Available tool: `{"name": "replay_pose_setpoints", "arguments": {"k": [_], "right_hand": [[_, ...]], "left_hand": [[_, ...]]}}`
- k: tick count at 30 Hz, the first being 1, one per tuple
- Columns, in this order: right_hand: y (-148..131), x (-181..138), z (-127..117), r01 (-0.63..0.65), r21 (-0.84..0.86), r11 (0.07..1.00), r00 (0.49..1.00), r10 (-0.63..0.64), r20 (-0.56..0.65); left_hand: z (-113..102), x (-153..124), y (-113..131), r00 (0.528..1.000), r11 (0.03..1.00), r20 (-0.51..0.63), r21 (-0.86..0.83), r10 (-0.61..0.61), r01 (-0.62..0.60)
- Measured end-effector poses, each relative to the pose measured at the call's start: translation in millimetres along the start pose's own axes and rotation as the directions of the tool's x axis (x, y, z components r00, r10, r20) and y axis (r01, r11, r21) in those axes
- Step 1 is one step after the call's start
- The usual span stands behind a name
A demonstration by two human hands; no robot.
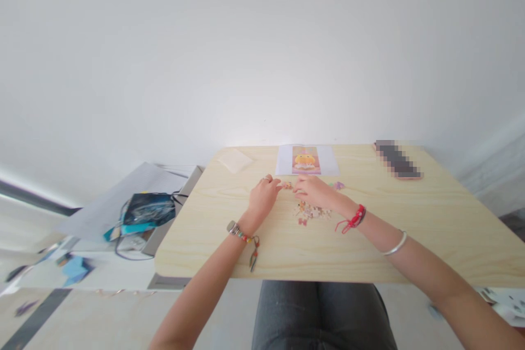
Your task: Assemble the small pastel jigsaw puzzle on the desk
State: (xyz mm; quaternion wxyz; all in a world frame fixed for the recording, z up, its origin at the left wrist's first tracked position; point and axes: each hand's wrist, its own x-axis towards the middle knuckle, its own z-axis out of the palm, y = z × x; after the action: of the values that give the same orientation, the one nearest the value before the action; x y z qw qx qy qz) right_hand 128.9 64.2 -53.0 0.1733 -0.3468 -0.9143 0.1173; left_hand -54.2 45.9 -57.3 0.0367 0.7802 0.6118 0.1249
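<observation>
A small cluster of colourful jigsaw puzzle pieces (287, 185) lies on the light wooden table between my hands. My left hand (263, 199) has its fingers drawn together at the cluster's left edge, on the pieces there. At the right edge is my right hand (315, 191), its fingers bent and slightly apart, with nothing visible held in them. Below it spreads a pile of loose puzzle pieces (314, 211), partly covered by the hand. A few purple pieces (339, 185) lie beyond the right wrist. Behind the hands is a sheet with a printed orange picture (305, 160).
A phone (397, 160), blurred out, lies at the table's back right. A pale, thin packet (235, 161) rests at the back left. The wooden table (426, 229) meets a white wall behind. Left of it stands a lower surface with a dark bag (150, 209).
</observation>
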Motion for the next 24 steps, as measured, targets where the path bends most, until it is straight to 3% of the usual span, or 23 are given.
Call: {"name": "replay_pose_setpoints", "arguments": {"k": [6, 11, 14, 20, 24], "right_hand": [[-18.8, -7.8, -3.5, 0.115, -0.016, 0.993, 0.982, -0.111, 0.152], [-22.9, -5.3, -0.6, 0.172, -0.126, 0.977, 0.973, -0.149, 0.176], [-23.7, -6.2, -2.5, 0.197, -0.146, 0.969, 0.976, -0.181, 0.118], [-23.9, -14.3, -5.6, 0.197, -0.097, 0.975, 0.966, -0.210, -0.149], [-18.1, -22.1, -4.7, 0.173, -0.035, 0.984, 0.960, -0.176, -0.218]], "left_hand": [[-7.2, -32.7, 5.4, 0.998, 0.997, 0.048, -0.071, 0.042, -0.039], [-2.2, -47.4, 11.6, 0.993, 0.984, 0.102, -0.171, 0.064, -0.046], [1.8, -45.2, 11.9, 0.989, 0.962, 0.111, -0.265, 0.096, -0.064], [1.4, -35.3, 9.2, 0.989, 0.884, 0.081, -0.463, 0.122, -0.071], [-5.5, -35.0, 12.0, 0.994, 0.883, 0.019, -0.462, 0.109, -0.089]]}}
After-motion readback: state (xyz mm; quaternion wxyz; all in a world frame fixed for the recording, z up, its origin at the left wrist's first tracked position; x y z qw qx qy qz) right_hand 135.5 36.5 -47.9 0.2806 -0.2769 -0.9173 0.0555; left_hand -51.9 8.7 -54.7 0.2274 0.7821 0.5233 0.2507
